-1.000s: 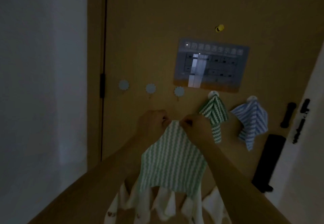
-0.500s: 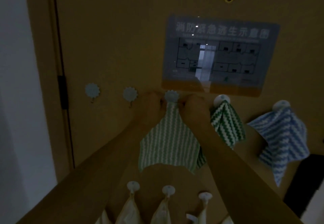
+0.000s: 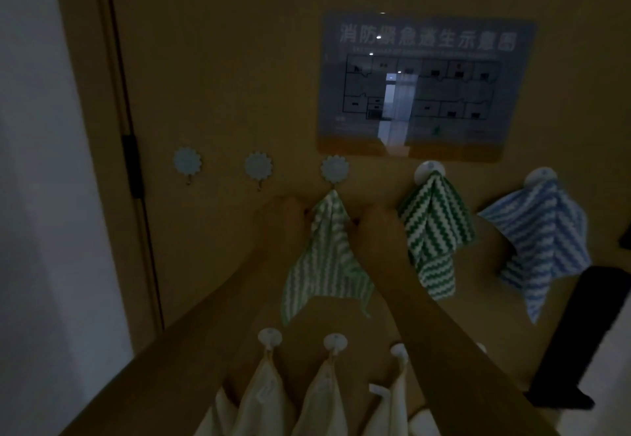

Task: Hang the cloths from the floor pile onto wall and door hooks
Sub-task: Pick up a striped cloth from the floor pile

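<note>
A light green striped cloth (image 3: 324,258) hangs by its top corner from the third flower-shaped hook (image 3: 334,168) on the brown door (image 3: 222,60). My left hand (image 3: 283,217) pinches the cloth's left edge just below that hook. Opposite it, my right hand (image 3: 379,225) pinches the right edge. A dark green striped cloth (image 3: 433,230) and a blue striped cloth (image 3: 543,230) hang on round white hooks to the right. The floor pile is out of view.
Two bare flower hooks (image 3: 187,161) (image 3: 258,166) sit left of the used one. Below, a row of round white hooks (image 3: 269,337) holds cream cloths (image 3: 263,394). An evacuation sign (image 3: 426,87) is above. A black door handle (image 3: 580,333) is at right, a white wall (image 3: 41,196) at left.
My hands lifted the light green cloth from chest height to the third flower hook; its top is now bunched on the hook and both hands sit slightly lower. The view moved closer to the door.
</note>
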A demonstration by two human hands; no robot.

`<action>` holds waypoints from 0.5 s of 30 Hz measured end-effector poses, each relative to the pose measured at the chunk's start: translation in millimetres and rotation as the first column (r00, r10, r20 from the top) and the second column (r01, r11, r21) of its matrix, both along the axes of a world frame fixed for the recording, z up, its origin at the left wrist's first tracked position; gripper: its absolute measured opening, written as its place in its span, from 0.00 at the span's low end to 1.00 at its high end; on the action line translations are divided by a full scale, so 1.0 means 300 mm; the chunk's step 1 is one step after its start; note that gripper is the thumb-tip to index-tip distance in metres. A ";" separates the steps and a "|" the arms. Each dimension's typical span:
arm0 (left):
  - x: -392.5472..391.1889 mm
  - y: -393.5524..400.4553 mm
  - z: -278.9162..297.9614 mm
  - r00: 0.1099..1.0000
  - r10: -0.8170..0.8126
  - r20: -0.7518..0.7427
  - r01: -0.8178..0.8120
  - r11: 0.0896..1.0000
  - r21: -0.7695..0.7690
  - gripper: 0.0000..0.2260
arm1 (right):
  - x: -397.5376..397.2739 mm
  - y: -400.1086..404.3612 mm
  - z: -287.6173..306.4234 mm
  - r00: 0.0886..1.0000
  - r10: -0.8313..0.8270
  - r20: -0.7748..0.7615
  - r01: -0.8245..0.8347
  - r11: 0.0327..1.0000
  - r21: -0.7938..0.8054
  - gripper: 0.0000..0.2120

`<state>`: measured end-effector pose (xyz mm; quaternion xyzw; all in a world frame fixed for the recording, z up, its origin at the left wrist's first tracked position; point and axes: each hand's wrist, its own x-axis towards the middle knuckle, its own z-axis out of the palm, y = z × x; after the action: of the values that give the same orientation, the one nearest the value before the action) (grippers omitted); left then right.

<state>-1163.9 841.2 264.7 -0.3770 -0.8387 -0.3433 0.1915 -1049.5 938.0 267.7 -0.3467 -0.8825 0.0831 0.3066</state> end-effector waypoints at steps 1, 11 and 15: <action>0.015 -0.019 0.000 1.000 0.024 0.003 -0.024 0.999 -0.038 0.21 | 0.019 -0.016 -0.005 1.000 0.010 -0.011 -0.010 1.000 0.006 0.23; 0.173 -0.259 -0.033 0.999 -0.037 -0.031 0.031 0.982 -0.187 0.13 | 0.175 -0.246 -0.047 0.992 0.043 -0.122 -0.044 0.999 -0.004 0.14; 0.228 -0.376 -0.079 0.994 -0.027 -0.106 0.010 0.988 -0.156 0.18 | 0.227 -0.355 -0.086 0.979 0.098 -0.179 -0.101 0.995 -0.011 0.19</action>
<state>-1095.5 728.5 240.9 -0.4164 -0.8478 -0.2578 0.2033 -981.4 831.7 241.8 -0.2963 -0.8669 0.1381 0.3763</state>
